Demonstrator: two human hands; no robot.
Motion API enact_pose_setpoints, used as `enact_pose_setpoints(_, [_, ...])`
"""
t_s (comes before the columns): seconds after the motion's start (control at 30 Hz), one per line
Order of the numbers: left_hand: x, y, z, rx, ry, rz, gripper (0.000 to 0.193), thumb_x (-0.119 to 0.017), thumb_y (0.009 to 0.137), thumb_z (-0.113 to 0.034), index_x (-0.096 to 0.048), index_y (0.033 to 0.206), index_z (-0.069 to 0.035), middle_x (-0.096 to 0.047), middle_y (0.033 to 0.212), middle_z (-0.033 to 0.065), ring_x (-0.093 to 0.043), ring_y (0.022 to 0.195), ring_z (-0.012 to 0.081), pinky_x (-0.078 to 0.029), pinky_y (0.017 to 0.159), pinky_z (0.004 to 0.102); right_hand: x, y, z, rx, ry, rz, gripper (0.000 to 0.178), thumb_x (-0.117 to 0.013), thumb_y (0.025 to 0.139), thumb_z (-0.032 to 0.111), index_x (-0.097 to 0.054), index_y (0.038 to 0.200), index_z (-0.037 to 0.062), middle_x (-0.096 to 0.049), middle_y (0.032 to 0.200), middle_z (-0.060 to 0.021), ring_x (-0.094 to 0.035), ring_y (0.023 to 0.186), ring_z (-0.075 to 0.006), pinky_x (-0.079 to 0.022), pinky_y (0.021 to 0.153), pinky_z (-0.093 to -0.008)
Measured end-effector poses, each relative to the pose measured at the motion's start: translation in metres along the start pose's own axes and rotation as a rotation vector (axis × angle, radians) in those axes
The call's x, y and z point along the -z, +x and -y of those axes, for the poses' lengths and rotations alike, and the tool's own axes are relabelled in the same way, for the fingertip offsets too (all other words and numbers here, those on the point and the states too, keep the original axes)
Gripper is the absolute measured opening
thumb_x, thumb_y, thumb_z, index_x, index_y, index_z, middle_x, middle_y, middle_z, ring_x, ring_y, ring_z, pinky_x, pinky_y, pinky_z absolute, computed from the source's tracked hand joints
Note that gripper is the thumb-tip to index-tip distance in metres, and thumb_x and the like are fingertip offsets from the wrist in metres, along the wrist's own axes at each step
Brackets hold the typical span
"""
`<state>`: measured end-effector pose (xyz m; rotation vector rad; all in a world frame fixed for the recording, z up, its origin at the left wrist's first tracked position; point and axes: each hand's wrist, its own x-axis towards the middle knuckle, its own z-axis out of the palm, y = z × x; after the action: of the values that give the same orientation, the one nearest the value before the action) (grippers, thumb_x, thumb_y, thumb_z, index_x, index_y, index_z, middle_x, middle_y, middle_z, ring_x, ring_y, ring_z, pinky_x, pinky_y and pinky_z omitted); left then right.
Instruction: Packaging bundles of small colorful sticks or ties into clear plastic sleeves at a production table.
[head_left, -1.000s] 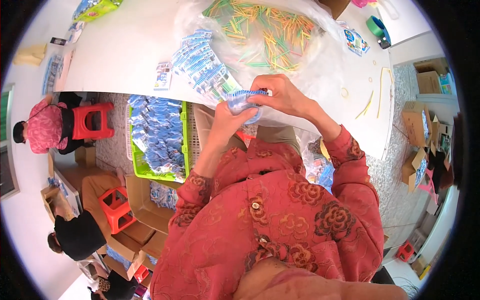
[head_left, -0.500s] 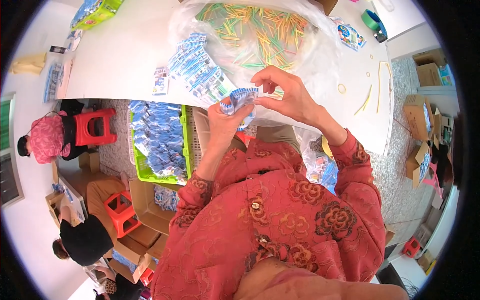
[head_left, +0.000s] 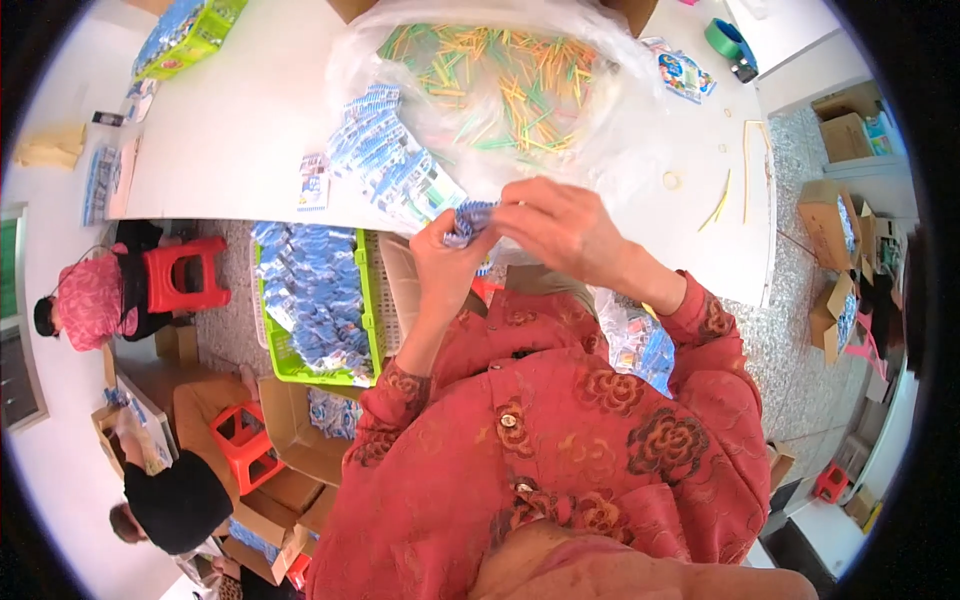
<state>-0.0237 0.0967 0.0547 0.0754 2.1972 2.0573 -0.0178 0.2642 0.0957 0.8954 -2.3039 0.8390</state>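
Observation:
Just past the table's near edge, my left hand (head_left: 444,268) is closed around a small blue-and-white striped packet (head_left: 468,222). My right hand (head_left: 565,228) meets it from the right, thumb and fingers pinched together at the packet's edge. What lies between those fingertips is hidden. Beyond my left hand, a fanned row of blue-and-white packets (head_left: 375,140) lies on the white table (head_left: 235,150). A clear plastic bag (head_left: 630,130) spreads beyond my right hand, with many short green, yellow and orange plastic sticks (head_left: 530,90) on it.
A green crate (head_left: 372,320) full of blue packets stands below the table edge at left, beside an open cardboard box (head_left: 290,410). One packet (head_left: 313,182) lies alone on the table; green tape (head_left: 722,40) sits far right. Co-workers (head_left: 180,500) sit near red stools (head_left: 190,275) at left.
My right hand has come down to the packet, and its spread fingers have closed into a pinch. The packet in my left hand is now more bunched and sits slightly lower.

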Motion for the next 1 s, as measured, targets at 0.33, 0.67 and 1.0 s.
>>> enact_pose_setpoints(0.33, [0.005, -0.010, 0.012, -0.072, -0.005, 0.067, 0.017, -0.063, 0.066, 0.006, -0.062, 0.082, 0.000, -0.055, 0.070, -0.0044, -0.046, 0.065, 0.0026, -0.040, 0.057, 0.0194, -0.012, -0.013, 0.007, 0.041, 0.033, 0.239, 0.023, -0.059, 0.062, 0.009, -0.049, 0.083, 0.0056, -0.049, 0.079, -0.0047, -0.054, 0.071, -0.0211, -0.045, 0.057, -0.0327])
enact_pose_setpoints(0.67, [0.012, -0.013, 0.015, -0.001, -0.237, 0.164, 0.023, -0.065, 0.071, 0.004, -0.061, 0.094, 0.001, -0.061, 0.082, -0.0003, -0.053, 0.073, 0.0040, -0.045, 0.064, 0.0200, -0.016, -0.002, 0.008, -0.002, -0.004, 0.173, 0.021, -0.058, 0.063, 0.005, -0.054, 0.084, 0.0054, -0.052, 0.077, -0.0056, -0.053, 0.072, -0.0226, -0.045, 0.061, -0.0315])
enact_pose_setpoints(1.0, [0.016, -0.005, 0.024, -0.067, -0.257, 0.074, 0.023, -0.064, 0.072, 0.005, -0.061, 0.095, 0.002, -0.062, 0.086, 0.0023, -0.056, 0.076, 0.0064, -0.046, 0.069, 0.0217, -0.015, 0.015, 0.010, -0.137, 0.403, 0.127, 0.009, -0.060, 0.075, 0.008, -0.057, 0.083, 0.0043, -0.056, 0.078, -0.0058, -0.054, 0.068, -0.0203, -0.045, 0.058, -0.0292])
